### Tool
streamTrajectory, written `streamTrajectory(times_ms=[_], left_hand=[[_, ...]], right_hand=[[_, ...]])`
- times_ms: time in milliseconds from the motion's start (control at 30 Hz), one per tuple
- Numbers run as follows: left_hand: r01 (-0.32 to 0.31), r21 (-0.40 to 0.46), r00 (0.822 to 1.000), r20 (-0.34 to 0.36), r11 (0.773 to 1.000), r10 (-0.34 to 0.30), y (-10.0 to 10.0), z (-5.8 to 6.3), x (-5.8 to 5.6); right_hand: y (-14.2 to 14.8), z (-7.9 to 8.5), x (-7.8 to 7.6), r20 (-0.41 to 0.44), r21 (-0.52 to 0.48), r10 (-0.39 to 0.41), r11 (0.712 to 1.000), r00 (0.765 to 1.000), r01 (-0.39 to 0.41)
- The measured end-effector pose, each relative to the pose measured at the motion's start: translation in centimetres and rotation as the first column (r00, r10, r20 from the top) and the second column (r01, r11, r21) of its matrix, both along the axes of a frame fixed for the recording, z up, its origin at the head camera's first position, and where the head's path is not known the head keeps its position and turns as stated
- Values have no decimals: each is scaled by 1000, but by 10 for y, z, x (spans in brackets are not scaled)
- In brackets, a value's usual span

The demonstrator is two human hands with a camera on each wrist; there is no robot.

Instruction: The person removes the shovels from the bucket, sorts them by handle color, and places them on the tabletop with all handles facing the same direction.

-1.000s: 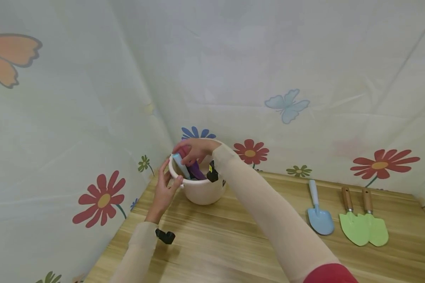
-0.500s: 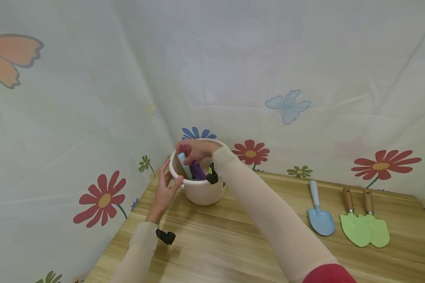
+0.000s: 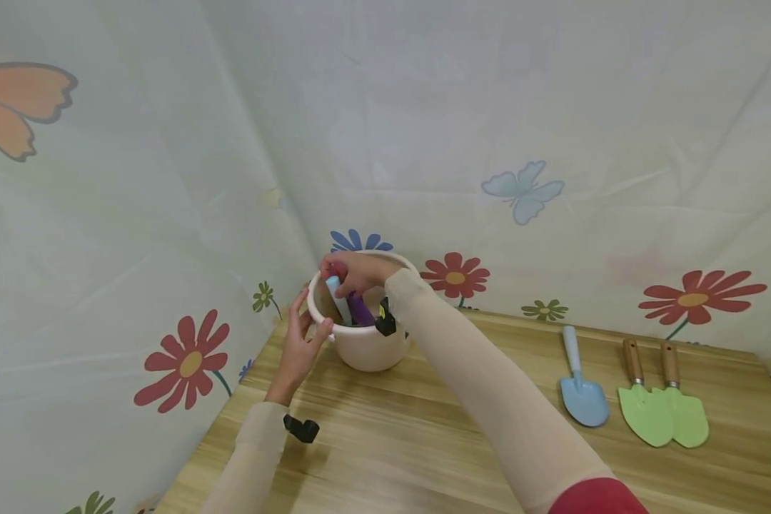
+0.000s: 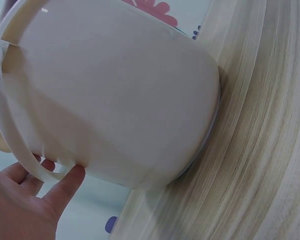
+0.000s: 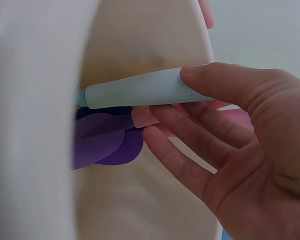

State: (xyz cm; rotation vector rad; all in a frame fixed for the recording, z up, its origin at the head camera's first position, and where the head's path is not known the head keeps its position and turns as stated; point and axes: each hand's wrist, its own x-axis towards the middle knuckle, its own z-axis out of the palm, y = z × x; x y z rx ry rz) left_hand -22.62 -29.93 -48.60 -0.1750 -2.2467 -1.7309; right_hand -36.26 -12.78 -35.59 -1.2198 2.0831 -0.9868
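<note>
A white bucket stands on the wooden table. My left hand holds its left side at the rim; in the left wrist view the thumb presses the outer wall beside the looped carry handle. My right hand is inside the bucket's mouth. There it pinches the light-blue handle of a garden tool between thumb and fingers; the tool's head is hidden by the bucket wall. Purple-bladed tools with pink handles lie just below, touching or very near my fingertips.
On the table's right lie a blue trowel and two green trowels with wooden handles, overlapping at their blades. Flower-printed cloth walls close in the table's back and left, right behind the bucket.
Inside the bucket, the light-blue handle and my right hand have shifted slightly right. My left hand and the bucket have stayed in place.
</note>
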Motion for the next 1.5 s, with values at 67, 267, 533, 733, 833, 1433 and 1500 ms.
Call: streamTrajectory(times_ms=[67,267,533,733,833,1433,1500], left_hand=[[-10,-3,1000,-11,1000,10,0,-3,-1],[-22,-7,999,-35,1000,22,-1,-7,-3],[-25,-3,999,-35,1000,25,0,-8,-4],[-20,-1,999,-44,1000,19,1,-8,-4],[-19,3,999,-40,1000,20,1,-7,-3],[8,-9,1000,13,1000,-8,6,19,6],[12,-2,1000,2,1000,-12,1,11,1]], right_hand=[[0,0,0,4,-8,-3,1000,1000,3],[-1,-2,-1,-17,-11,-20,1000,1000,20],[-1,-3,0,-45,-21,-51,999,998,50],[0,-3,2,-63,-26,-69,997,996,68],[1,-3,3,-68,-27,-75,997,995,73],[10,12,0,-84,-47,-133,991,988,129],[11,14,0,-77,-55,-133,990,988,129]])
